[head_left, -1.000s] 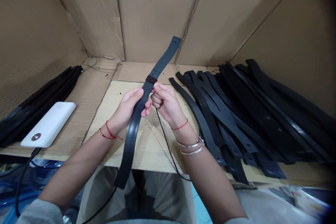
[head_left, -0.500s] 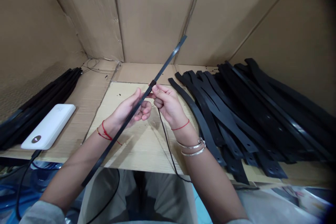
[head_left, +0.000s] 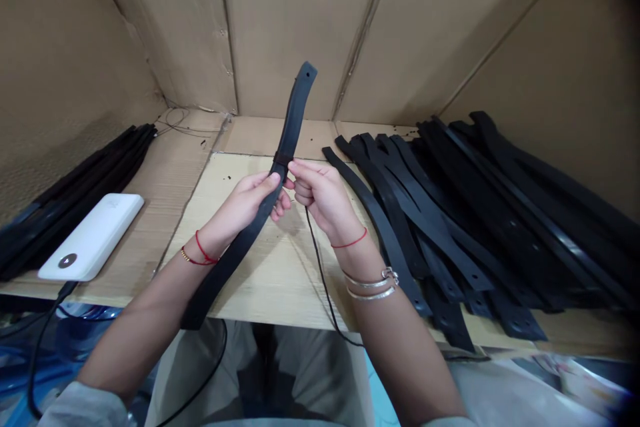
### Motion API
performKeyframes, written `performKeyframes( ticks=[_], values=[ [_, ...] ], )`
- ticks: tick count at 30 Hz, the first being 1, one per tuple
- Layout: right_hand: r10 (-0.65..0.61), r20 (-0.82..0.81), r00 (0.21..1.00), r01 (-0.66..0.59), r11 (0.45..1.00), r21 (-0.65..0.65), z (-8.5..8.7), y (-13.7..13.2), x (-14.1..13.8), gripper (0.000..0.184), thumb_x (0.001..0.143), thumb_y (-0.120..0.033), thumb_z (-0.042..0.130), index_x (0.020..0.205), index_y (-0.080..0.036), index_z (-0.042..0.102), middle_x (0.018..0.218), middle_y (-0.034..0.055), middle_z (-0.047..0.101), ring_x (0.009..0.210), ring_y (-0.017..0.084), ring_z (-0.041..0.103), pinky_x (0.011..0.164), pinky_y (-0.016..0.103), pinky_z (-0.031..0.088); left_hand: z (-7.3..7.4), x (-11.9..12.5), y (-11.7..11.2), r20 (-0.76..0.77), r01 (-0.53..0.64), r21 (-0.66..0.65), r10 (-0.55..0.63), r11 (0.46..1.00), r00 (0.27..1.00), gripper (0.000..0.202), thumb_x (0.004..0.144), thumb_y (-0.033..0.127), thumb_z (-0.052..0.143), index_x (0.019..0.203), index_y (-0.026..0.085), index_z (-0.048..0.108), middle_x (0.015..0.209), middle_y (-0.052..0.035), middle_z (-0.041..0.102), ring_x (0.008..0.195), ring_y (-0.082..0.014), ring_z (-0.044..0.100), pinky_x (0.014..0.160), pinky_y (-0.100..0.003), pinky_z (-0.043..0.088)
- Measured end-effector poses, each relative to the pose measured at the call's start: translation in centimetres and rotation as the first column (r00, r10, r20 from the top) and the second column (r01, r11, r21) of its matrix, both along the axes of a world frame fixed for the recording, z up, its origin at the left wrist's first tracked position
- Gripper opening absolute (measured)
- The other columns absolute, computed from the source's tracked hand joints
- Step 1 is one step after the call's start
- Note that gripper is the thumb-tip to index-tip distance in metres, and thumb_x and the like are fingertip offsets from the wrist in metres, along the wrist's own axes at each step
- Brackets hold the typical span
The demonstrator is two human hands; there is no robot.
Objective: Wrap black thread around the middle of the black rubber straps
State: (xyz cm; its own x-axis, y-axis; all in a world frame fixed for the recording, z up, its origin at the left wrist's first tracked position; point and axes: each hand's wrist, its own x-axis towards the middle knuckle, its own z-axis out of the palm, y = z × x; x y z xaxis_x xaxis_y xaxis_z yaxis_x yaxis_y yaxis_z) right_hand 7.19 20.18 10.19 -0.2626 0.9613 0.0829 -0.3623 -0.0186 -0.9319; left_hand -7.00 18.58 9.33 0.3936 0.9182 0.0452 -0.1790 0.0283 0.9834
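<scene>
Both my hands hold a long black rubber-like strap [head_left: 293, 120] upright in front of me, its face towards me and its top end showing a small hole. A narrow dark band [head_left: 283, 160] wraps the strap just above my left hand [head_left: 247, 203], which grips it. My right hand [head_left: 319, 197] pinches the strap at that band with its fingertips. The strap's lower end curves down and left past my left wrist. A thin black cord [head_left: 324, 273] runs down from under my right hand.
A large pile of similar black straps [head_left: 450, 227] lies to the right, and a bundle of black straps [head_left: 80, 197] to the left, beside a white power bank [head_left: 91, 237]. A pale board [head_left: 280, 280] lies under my hands. Cardboard walls [head_left: 300, 27] enclose the back.
The strap has rotated from edge-on, half a second ago, to face-on. Compared with one second ago it stands more upright, its top leaning slightly left. Both hands keep hold.
</scene>
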Motion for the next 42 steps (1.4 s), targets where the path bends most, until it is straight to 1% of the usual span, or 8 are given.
performKeyframes(
  ticks=[7, 17, 24, 27, 30, 33, 38, 42],
  values=[
    [-0.031, -0.002, 1.000, 0.032, 0.999, 0.027, 0.2, -0.2, 0.0, 0.026, 0.070, -0.028, 0.070, 0.081, -0.007, 0.058, 0.055, -0.0049, 0.037, 0.042, -0.001, 0.019, 0.042, 0.018, 0.009, -0.1, -0.2, -0.2, 0.000, 0.008, 0.037, -0.008, 0.999, 1.000, 0.045, 0.087, 0.052, 0.043, 0.106, 0.012, 0.048, 0.064, -0.0005, 0.055, 0.043, -0.0045, 0.045, 0.040, -0.016, 0.032],
    [-0.121, 0.018, 0.992, 0.120, 0.991, 0.066, -0.5, -0.3, -1.0, 0.031, 0.068, -0.033, 0.072, 0.080, -0.007, 0.059, 0.052, -0.0050, 0.036, 0.042, -0.001, 0.020, 0.042, 0.019, 0.011, -0.1, 0.0, -0.1, -0.097, -0.012, -0.001, 0.011, 1.000, 0.995, 0.043, 0.083, 0.056, 0.047, 0.084, 0.014, 0.041, 0.052, 0.0020, 0.051, 0.034, -0.0074, 0.043, 0.033, -0.016, 0.029],
    [-0.023, -0.104, 0.994, 0.023, 1.000, 0.006, -0.9, 0.1, -0.7, 0.034, 0.065, -0.032, 0.075, 0.079, -0.010, 0.054, 0.051, -0.0090, 0.024, 0.041, -0.001, 0.016, 0.041, 0.017, 0.009, 0.5, 0.0, -0.2, -0.106, -0.017, -0.026, 0.014, 1.000, 0.994, 0.034, 0.086, 0.047, 0.045, 0.082, 0.014, 0.040, 0.052, 0.0031, 0.051, 0.034, -0.0059, 0.042, 0.032, -0.015, 0.028],
    [0.149, -0.178, 0.973, -0.155, 0.988, -0.025, -1.0, 0.5, -0.4, 0.033, 0.066, -0.028, 0.075, 0.080, -0.011, 0.051, 0.052, -0.0092, 0.025, 0.042, -0.001, 0.015, 0.040, 0.016, 0.009, 0.8, -0.1, -0.4, -0.061, 0.019, -0.017, -0.020, 1.000, 0.998, 0.031, 0.088, 0.044, 0.042, 0.082, 0.014, 0.040, 0.053, 0.0034, 0.051, 0.033, -0.0053, 0.041, 0.031, -0.014, 0.028],
    [0.269, -0.182, 0.946, -0.274, 0.962, -0.005, -1.1, 0.5, -0.3, 0.030, 0.071, -0.030, 0.072, 0.078, -0.011, 0.050, 0.054, -0.0072, 0.035, 0.043, -0.001, 0.016, 0.041, 0.017, 0.008, 0.9, -0.3, -0.7, 0.007, 0.065, -0.013, -0.065, 0.998, 0.998, 0.029, 0.089, 0.042, 0.041, 0.082, 0.014, 0.039, 0.052, 0.0039, 0.051, 0.031, -0.0049, 0.039, 0.030, -0.013, 0.026],
    [0.266, -0.150, 0.952, -0.263, 0.964, 0.043, -1.0, 0.2, -0.4, 0.030, 0.074, -0.033, 0.070, 0.078, -0.010, 0.052, 0.059, -0.0036, 0.046, 0.044, -0.001, 0.018, 0.042, 0.017, 0.009, 0.7, -0.4, -0.8, 0.094, 0.124, -0.033, -0.121, 0.992, 0.988, 0.027, 0.089, 0.041, 0.040, 0.081, 0.015, 0.038, 0.048, 0.0048, 0.048, 0.028, -0.0049, 0.035, 0.028, -0.013, 0.023],
    [0.303, -0.149, 0.941, -0.296, 0.953, 0.067, -0.9, -0.2, -0.6, 0.037, 0.074, -0.035, 0.069, 0.101, -0.012, 0.060, 0.062, -0.0037, 0.049, 0.045, -0.001, 0.015, 0.044, 0.017, 0.008, 0.2, -0.3, -0.7, 0.286, 0.305, -0.090, -0.269, 0.948, 0.920, 0.029, 0.087, 0.044, 0.040, 0.078, 0.017, 0.033, 0.040, 0.0067, 0.042, 0.023, -0.0065, 0.027, 0.025, -0.014, 0.019],
    [0.222, -0.119, 0.968, -0.213, 0.974, 0.083, -1.0, -0.1, -0.7, 0.036, 0.074, -0.040, 0.069, 0.090, -0.009, 0.060, 0.060, -0.0029, 0.047, 0.044, -0.001, 0.018, 0.043, 0.017, 0.009, 0.3, 0.0, -0.6, 0.272, 0.257, -0.098, -0.223, 0.961, 0.936, 0.028, 0.088, 0.043, 0.038, 0.078, 0.017, 0.032, 0.041, 0.0065, 0.043, 0.023, -0.0060, 0.027, 0.025, -0.014, 0.019]
  ],
)
